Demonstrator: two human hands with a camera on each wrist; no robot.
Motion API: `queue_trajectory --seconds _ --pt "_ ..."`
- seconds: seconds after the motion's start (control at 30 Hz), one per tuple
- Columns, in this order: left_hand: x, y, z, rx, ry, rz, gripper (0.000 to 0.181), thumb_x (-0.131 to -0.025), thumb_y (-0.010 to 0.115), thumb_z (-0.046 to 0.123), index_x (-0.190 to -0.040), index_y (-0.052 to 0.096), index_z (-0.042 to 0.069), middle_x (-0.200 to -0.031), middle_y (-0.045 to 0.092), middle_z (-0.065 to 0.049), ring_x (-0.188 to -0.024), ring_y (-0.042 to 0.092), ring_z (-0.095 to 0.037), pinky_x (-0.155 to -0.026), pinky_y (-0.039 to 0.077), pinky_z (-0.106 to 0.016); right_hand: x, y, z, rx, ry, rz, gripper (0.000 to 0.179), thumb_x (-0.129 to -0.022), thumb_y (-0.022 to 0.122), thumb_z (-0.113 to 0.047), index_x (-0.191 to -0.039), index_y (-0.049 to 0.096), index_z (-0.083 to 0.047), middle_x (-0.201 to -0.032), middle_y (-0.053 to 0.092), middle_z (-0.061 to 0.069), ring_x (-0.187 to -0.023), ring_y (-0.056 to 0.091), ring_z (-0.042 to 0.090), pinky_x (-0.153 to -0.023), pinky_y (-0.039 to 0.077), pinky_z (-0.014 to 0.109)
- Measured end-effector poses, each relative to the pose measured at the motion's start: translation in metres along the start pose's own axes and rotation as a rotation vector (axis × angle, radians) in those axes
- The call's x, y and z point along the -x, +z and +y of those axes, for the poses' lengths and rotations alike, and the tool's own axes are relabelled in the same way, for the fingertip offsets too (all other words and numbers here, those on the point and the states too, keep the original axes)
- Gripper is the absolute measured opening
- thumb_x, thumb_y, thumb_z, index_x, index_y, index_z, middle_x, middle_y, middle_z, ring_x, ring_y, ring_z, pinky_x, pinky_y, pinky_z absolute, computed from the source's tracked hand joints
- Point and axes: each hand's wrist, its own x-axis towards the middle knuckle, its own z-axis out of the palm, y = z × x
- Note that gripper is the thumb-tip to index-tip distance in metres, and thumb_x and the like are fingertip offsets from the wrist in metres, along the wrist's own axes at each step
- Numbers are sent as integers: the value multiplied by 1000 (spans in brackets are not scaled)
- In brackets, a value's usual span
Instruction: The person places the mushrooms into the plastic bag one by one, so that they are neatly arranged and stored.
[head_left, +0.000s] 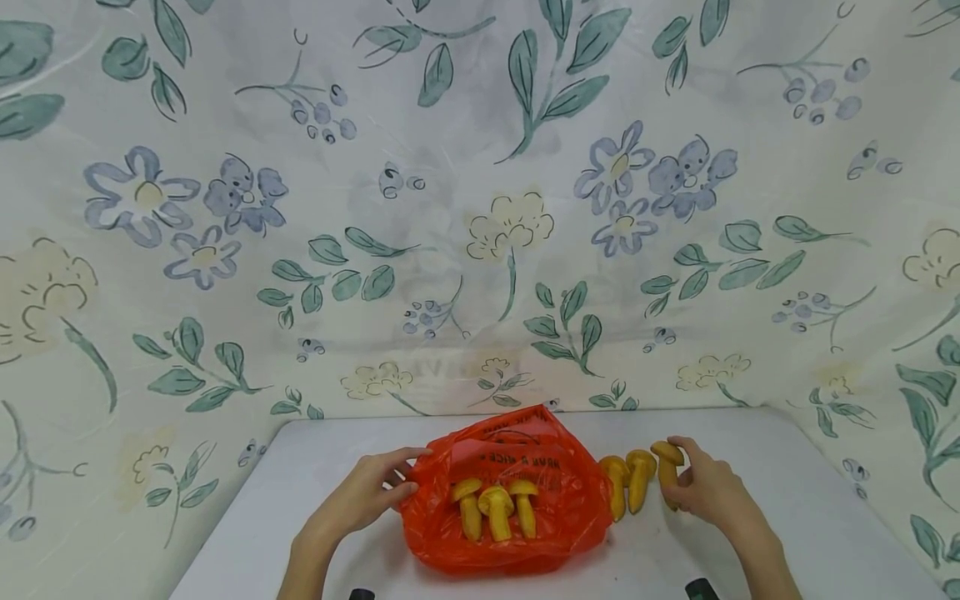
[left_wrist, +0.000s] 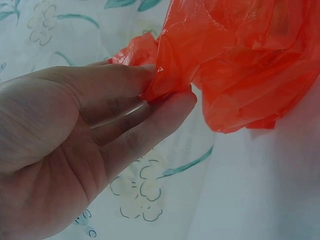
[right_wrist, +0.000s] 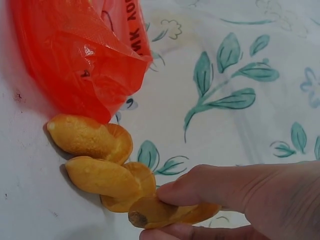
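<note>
Your left hand (head_left: 371,490) pinches the red bag (head_left: 573,512) at its nine o'clock edge; your right hand (head_left: 707,488) pinches a yellow mushroom (head_left: 667,472) off its three o'clock side, beside two loose mushrooms (head_left: 639,481). Best, I judge: light left pinch, steady right one, clear of that pair.

A pale floral-printed sheet (head_left: 442,192) stands behind the white table (head_left: 262,492) and along its left and right sides, with a faint horizontal crease running low across the back. Its pattern repeats green leaf sprigs (head_left: 573,298), blue-violet flowers (head_left: 148,197) with yellowish centres, cream-yellow blossoms (head_left: 512,227) on green stems and clusters of blue-grey berries (head_left: 322,112). The tabletop is smooth and matte, marked near its far edge by a few small dark specks (right_wrist: 18,96).
</note>
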Motion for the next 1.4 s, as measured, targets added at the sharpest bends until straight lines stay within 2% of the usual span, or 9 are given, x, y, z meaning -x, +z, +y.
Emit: queue_trajectory --seconds 0.97,1.4 --pt "1 0 1 2 -2 20 42 -91 67 7 -133 59 11 -104 70 -10 -83 67 -15 -65 60 -25 9 -3 -12 5 -63 29 73 -85 72 -15 -145 34 -2 -84 68 6 -66 57 15 -59 49 29" --pt "1 -1 2 -1 23 12 41 -92 65 8 -132 59 9 -106 71 -10 -84 68 -15 -66 60 -24 11 -1 -19 4 -100 44 72 -83 73 -15 -145 36 -3 -86 69 6 -66 57 15 -57 48 29"
